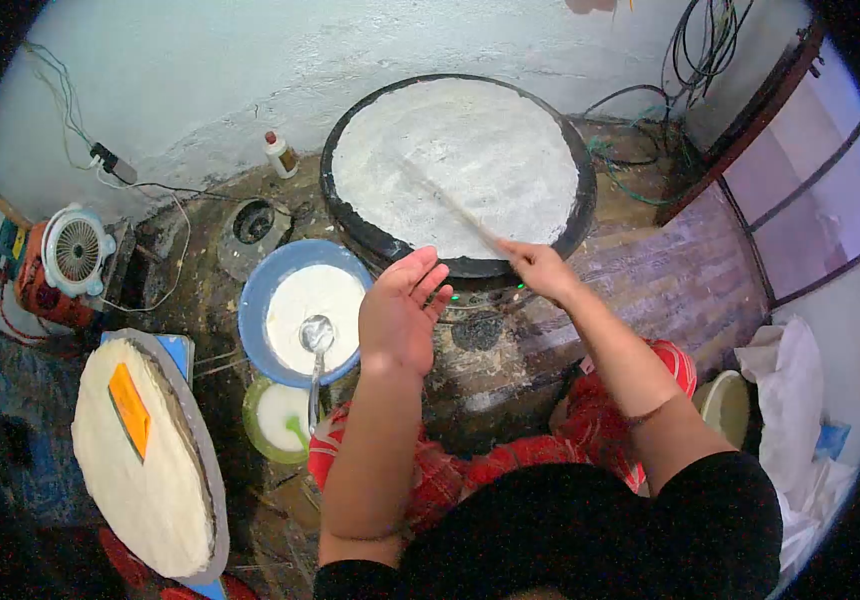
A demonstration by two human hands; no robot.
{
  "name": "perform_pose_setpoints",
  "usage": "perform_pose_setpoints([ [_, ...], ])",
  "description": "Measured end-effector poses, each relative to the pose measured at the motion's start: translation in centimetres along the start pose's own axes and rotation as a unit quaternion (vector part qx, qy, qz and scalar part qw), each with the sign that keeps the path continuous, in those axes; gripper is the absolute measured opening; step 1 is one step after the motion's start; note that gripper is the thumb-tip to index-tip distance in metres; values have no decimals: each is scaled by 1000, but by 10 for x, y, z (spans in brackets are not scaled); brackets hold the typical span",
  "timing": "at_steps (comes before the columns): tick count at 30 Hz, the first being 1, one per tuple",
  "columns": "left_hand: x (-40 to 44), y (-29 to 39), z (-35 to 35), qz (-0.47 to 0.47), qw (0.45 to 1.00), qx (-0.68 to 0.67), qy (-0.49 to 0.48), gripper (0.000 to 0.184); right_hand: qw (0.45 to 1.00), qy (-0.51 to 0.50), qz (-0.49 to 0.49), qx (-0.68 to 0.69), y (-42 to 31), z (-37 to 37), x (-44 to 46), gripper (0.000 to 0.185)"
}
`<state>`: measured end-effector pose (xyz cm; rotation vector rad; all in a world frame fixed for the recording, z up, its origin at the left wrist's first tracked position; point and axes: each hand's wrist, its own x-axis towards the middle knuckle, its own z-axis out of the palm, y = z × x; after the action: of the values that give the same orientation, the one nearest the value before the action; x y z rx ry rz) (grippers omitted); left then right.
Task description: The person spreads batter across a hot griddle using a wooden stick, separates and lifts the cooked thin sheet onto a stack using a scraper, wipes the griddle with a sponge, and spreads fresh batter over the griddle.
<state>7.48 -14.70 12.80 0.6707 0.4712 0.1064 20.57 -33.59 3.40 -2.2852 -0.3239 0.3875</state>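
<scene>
My right hand (pixel 540 270) grips one end of a long thin stick (pixel 455 208), which reaches over the round black griddle (pixel 590 190). A thin white layer of batter (pixel 510 140) covers most of the griddle's top. My left hand (pixel 405 310) is raised, palm up and fingers spread, holding nothing, in front of the griddle and right of a blue basin (pixel 255 310). White batter fills the basin, and a metal ladle (pixel 318 340) rests in it. Below the basin stands a green bowl (pixel 255 430) with white liquid and a green utensil.
At the lower left lies a round stack of pale flatbreads (pixel 150 500) with an orange packet (pixel 130 405) on top. A small fan (pixel 78 250) stands at the left. Near the wall is a red-capped bottle (pixel 280 158). Cables (pixel 710 50) hang at the upper right.
</scene>
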Motion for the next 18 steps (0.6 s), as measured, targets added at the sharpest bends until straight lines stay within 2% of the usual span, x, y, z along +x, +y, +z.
perform_pose_setpoints([
  [1, -1, -1, 0, -2, 1000, -2, -3, 37, 994, -86, -33, 60, -2, -1, -4, 28],
  [2, -1, -1, 1, -3, 1000, -2, -3, 37, 994, -86, -32, 60, -4, -4, -5, 28],
  [4, -1, 0, 3, -14, 1000, -13, 1, 33, 940, -174, 110, 271, -9, -12, -4, 29],
  [5, -1, 0, 3, -14, 1000, -13, 0, 33, 944, -107, 129, 285, -12, -11, -3, 31],
  [6, -1, 0, 2, -14, 1000, -18, -2, 32, 944, -107, 129, 284, -7, -8, -2, 31],
  [7, -1, 0, 1, -13, 1000, -22, -5, 32, 985, 18, 65, 157, 6, -1, 0, 31],
  [8, -2, 0, 1, -14, 1000, -21, -5, 32, 989, 143, -1, 24, 21, 9, 2, 31],
  [9, -3, 1, 2, -14, 1000, -20, 1, 31, 982, 163, -83, -47, 43, 22, -1, 32],
  [10, -3, 2, 2, -14, 1000, -19, 5, 31, 989, 110, -102, 4, 44, 33, -18, 31],
  [12, -3, 2, 1, -15, 1000, -22, 7, 30, 991, -63, -105, 60, 34, 41, -46, 33],
  [13, -3, 2, -1, -15, 1000, -23, 8, 30, 991, -65, -104, 59, 23, 36, -51, 33],
  [15, -3, 1, -1, -15, 1000, -22, 0, 32, 950, -208, 50, 225, 3, 27, -59, 35],
  [16, -3, 1, -1, -16, 1000, -20, -11, 34, 950, -209, 51, 226, -1, 26, -56, 35],
  [18, -1, -1, -1, -20, 999, -23, -14, 33, 936, -135, 78, 315, -10, 19, -39, 37],
])
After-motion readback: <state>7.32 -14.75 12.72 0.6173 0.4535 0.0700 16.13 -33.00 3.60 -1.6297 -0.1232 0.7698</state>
